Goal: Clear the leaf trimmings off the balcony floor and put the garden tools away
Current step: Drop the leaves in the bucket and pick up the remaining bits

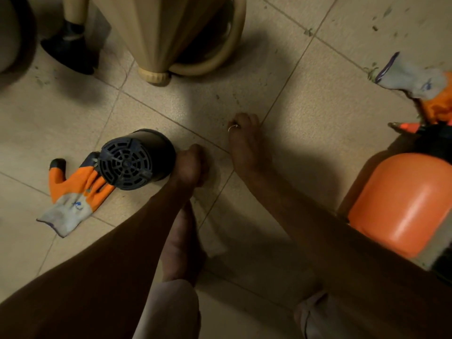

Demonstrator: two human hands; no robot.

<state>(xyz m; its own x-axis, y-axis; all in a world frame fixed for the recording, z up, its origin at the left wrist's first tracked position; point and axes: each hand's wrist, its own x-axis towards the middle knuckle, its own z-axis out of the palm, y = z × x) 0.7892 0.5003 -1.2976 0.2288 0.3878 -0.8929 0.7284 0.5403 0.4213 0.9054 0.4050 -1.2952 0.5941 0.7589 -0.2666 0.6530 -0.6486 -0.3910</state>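
Note:
My left hand (193,165) grips the rim of a black plastic pot (137,160), which lies on its side with its slotted bottom facing me. My right hand (244,132), a ring on one finger, reaches down to the beige tile floor (318,99); its bunched fingertips pinch at tiny leaf trimmings there. More small green trimmings (374,28) are scattered on the tiles at the upper right. One orange-and-grey garden glove (71,192) lies flat beside the pot. A second glove (415,81) lies at the right edge, next to the orange tip of pruning shears (406,127).
An orange pressure sprayer (401,204) with a black top stands close to my right forearm. A tall ribbed beige planter (159,33) and a beige ring (220,45) stand at the top. A dark-footed furniture leg (71,50) is at the upper left. My bare foot (181,241) is under my left arm.

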